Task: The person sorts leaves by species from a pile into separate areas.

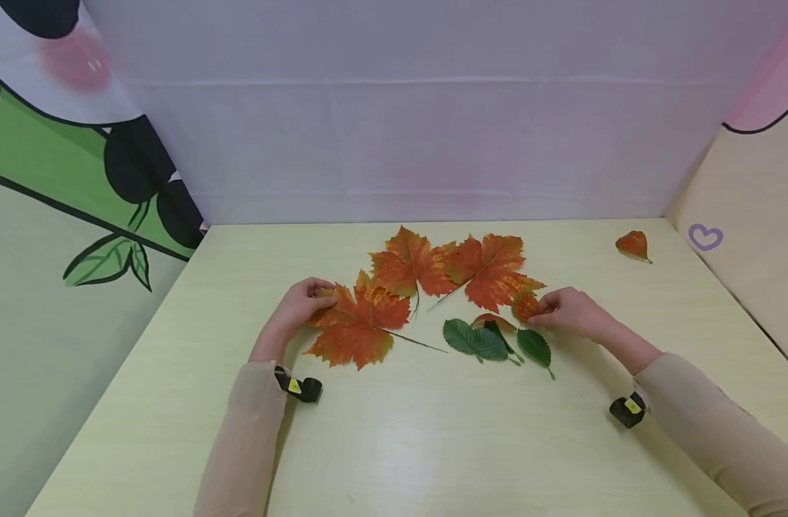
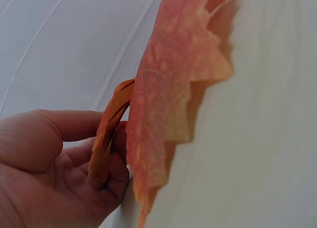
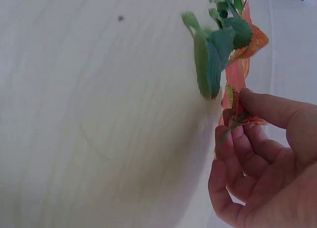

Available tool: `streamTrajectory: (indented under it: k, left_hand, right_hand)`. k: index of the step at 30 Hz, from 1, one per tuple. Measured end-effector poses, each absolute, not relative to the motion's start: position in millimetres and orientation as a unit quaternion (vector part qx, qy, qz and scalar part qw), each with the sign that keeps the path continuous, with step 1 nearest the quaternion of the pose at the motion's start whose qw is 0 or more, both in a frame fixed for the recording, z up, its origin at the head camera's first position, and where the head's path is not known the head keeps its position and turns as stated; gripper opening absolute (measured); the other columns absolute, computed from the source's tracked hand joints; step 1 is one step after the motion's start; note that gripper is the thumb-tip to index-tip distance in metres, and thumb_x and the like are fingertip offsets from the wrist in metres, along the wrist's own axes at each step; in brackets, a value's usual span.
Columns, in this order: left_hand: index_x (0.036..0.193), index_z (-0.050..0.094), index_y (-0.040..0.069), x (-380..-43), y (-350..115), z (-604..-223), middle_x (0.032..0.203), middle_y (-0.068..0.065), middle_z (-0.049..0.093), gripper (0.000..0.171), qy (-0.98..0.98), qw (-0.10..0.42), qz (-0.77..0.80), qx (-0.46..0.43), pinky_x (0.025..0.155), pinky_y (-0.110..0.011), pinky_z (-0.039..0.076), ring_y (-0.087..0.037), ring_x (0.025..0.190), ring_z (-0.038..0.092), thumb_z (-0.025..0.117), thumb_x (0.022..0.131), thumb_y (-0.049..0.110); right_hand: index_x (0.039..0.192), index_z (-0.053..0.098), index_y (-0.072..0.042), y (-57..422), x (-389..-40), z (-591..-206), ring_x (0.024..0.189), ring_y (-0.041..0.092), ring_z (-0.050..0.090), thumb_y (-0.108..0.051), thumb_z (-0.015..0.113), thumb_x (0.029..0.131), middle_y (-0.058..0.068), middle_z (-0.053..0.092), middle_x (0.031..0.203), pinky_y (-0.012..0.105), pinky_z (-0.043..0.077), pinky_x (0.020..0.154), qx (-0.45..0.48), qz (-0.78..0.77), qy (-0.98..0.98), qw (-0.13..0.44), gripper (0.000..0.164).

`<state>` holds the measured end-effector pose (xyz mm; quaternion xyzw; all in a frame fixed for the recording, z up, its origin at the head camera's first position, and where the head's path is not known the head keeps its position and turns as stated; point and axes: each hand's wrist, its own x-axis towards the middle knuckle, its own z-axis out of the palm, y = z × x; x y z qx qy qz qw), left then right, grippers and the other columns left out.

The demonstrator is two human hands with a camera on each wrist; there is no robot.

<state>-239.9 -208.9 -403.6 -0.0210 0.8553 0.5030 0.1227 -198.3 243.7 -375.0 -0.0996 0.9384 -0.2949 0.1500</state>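
My left hand [image 1: 303, 300] pinches the upper left lobe of a large orange maple leaf [image 1: 361, 319], whose long stem points right. In the left wrist view, thumb and fingers [image 2: 81, 124] close on a folded orange lobe [image 2: 111, 126]. A small orange leaf [image 1: 525, 306] is pinched between the thumb and fingers of my right hand [image 1: 569, 313], overlapping the tip of a maple leaf [image 1: 490, 267] behind it. Its stem [image 3: 230, 131] shows between the fingers in the right wrist view. Just left of this hand lie several green leaves [image 1: 534, 346] and another small orange leaf [image 1: 495, 322].
Another large maple leaf [image 1: 409, 260] lies at the back middle of the pale table [image 1: 394, 438]. One small orange leaf [image 1: 633, 245] sits alone at the far right. A pale cloth [image 1: 432, 143] hangs along the table's back edge, with printed panels at both sides.
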Motion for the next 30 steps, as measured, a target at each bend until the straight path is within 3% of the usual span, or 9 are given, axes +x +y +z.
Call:
streamTrajectory:
  k: [10, 17, 26, 30]
  left_hand:
    - [0.122, 0.049, 0.003, -240, -209, -406, 0.110, -0.012, 0.049, 0.037, 0.854, 0.124, 0.504, -0.026, 0.078, -0.028, 0.040, -0.022, 0.092, 0.047, 0.058, 0.089, 0.017]
    - [0.122, 0.049, 0.002, -239, -209, -406, 0.111, -0.012, 0.049, 0.038, 0.852, 0.126, 0.508, -0.025, 0.078, -0.027, 0.041, -0.022, 0.093, 0.048, 0.059, 0.089, 0.018]
    - [0.122, 0.049, 0.003, -239, -209, -405, 0.114, -0.013, 0.048, 0.037, 0.850, 0.126, 0.511, -0.030, 0.079, -0.028, 0.040, -0.023, 0.095, 0.047, 0.059, 0.089, 0.017]
    - [0.122, 0.049, 0.003, -239, -209, -404, 0.115, -0.014, 0.048, 0.036, 0.850, 0.125, 0.510, -0.030, 0.081, -0.029, 0.040, -0.024, 0.096, 0.046, 0.058, 0.089, 0.016]
  right_hand:
    - [0.086, 0.063, -0.001, 264, -209, -372, 0.070, 0.018, 0.046, -0.026, 0.066, 0.082, 0.006, 0.058, 0.079, 0.028, 0.036, 0.060, -0.083, -0.278, 0.949, 0.120, 0.025]
    - [0.098, 0.062, 0.003, 282, -223, -374, 0.082, 0.026, 0.050, -0.029, 0.065, 0.083, 0.017, 0.061, 0.096, 0.029, 0.039, 0.064, -0.046, -0.267, 0.956, 0.112, 0.036]
    - [0.115, 0.052, 0.012, 304, -234, -372, 0.097, 0.038, 0.048, -0.023, 0.056, 0.088, 0.031, 0.053, 0.113, 0.045, 0.041, 0.078, -0.029, -0.269, 0.957, 0.107, 0.044]
    - [0.116, 0.049, 0.015, 313, -240, -374, 0.095, 0.038, 0.049, -0.017, 0.052, 0.090, 0.032, 0.053, 0.111, 0.045, 0.041, 0.079, -0.020, -0.271, 0.957, 0.099, 0.041]
